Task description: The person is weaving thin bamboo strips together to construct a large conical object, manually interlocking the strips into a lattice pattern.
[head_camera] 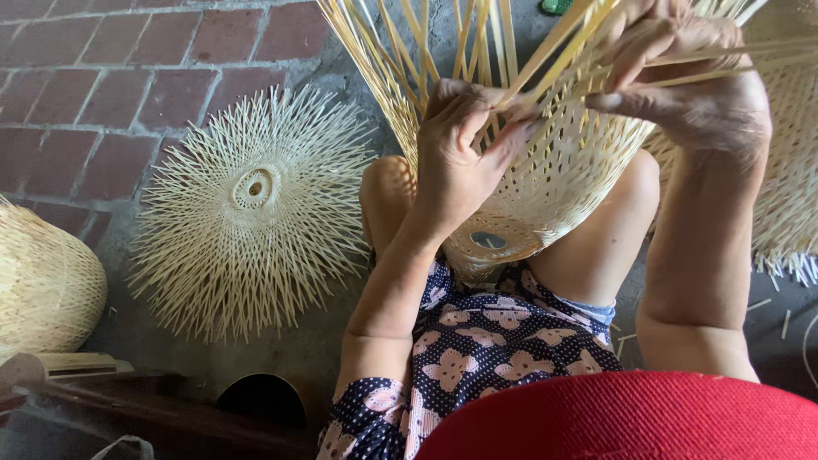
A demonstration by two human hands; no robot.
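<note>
At about nine o'clock, at the frame's left edge, sits a rounded, tightly woven pale bamboo basket point(43, 285), closed in its weave as far as it shows. Just right of it, flat on the floor of red brick and grey cement point(102, 94), lies a round, open-weave bamboo disc with a small ring at its centre and loose strip ends bristling all round point(254, 213); its rim is unbound.

At the centre, the half-woven, dome-shaped pale bamboo basket point(554, 183) rests between the person's bare knees, its small ringed crown pointing down toward the lap at six o'clock. The lower body is already woven into an even lattice; above it, long flat bamboo strips point(409, 51) fan out loose toward twelve o'clock, so the upper wall and rim look not yet woven.

The left hand point(460, 158) is curled narrow against the lattice edge, fingers pinching strips there. At about one o'clock, the right hand point(682, 81) is closed round several strips, bending them across the others. At three o'clock, another spiky-edged bamboo piece point(788, 187) is partly in view. The person's dotted floral dress point(477, 349) and a red woven brim point(630, 417) fill five to six o'clock.
</note>
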